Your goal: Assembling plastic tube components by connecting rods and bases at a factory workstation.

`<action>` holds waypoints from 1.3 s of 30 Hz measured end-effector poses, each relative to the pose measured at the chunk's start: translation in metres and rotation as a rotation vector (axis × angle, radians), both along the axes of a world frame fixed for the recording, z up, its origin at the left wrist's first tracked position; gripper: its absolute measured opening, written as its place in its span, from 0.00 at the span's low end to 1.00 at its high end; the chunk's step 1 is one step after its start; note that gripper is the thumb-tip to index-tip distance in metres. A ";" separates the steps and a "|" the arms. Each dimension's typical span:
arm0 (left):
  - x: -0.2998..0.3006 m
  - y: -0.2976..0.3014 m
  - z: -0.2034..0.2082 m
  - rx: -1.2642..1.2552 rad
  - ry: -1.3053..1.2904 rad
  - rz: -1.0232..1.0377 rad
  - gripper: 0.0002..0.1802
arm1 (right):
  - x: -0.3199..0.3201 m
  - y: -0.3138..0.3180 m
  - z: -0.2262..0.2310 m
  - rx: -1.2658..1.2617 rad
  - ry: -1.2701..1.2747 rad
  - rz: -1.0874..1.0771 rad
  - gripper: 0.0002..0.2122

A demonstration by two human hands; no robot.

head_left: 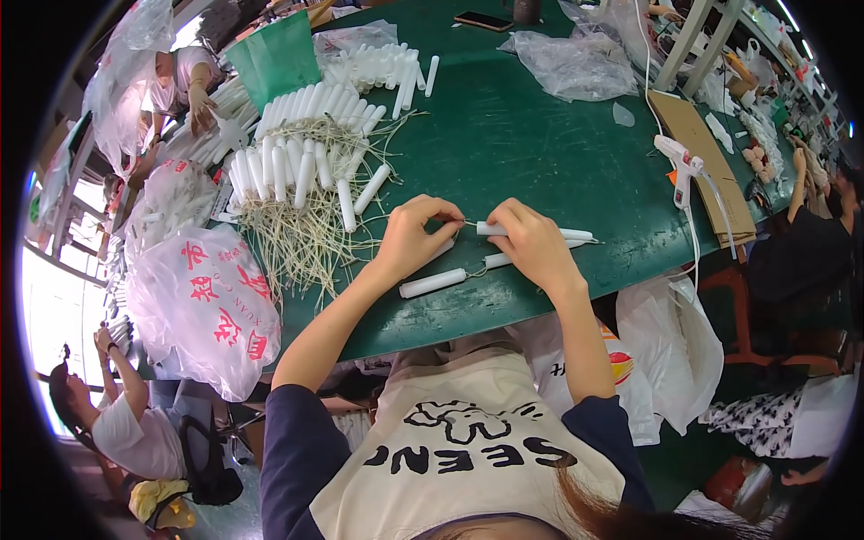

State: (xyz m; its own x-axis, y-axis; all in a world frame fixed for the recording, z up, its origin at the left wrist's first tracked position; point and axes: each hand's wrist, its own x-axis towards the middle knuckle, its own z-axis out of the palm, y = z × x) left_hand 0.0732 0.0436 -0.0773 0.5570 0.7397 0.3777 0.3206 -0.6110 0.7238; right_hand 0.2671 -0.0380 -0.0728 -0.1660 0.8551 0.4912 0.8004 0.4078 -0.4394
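Note:
My left hand (418, 236) is closed, thumb and forefinger pinching a thin pale cord at the end of a white tube (491, 229). That tube lies level in my right hand (533, 241), whose fingers are closed around it. Just below, on the green tabletop (504, 162), lie a white tube with a cord at its end (434, 283) and another tube (500, 260) partly under my right hand. One more white tube (576, 235) shows to the right of that hand. My left fingers partly cover a further tube.
Piled to the left are several white tubes (279, 166) with tangled cords (297, 243). A plastic bag (211, 301) hangs over the left edge. A glue gun (679, 171) and cardboard (706, 162) lie right; crumpled plastic (576, 67) and a phone (483, 20) lie farther back. Other people sit nearby.

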 end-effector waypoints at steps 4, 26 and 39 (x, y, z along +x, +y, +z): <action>-0.001 -0.001 0.000 -0.044 0.016 -0.002 0.07 | 0.001 0.000 -0.001 -0.021 -0.003 -0.014 0.07; 0.000 -0.004 -0.003 0.102 0.008 -0.019 0.08 | 0.001 0.002 -0.003 0.009 -0.056 0.012 0.07; 0.000 0.000 -0.010 -0.082 -0.091 0.010 0.07 | 0.004 0.002 -0.005 -0.015 -0.006 0.044 0.08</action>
State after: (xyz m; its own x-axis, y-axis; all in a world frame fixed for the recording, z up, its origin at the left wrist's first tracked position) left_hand 0.0734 0.0431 -0.0877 0.5156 0.7756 0.3643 0.2572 -0.5456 0.7976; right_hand 0.2715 -0.0362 -0.0774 -0.2065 0.8543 0.4770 0.7844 0.4360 -0.4412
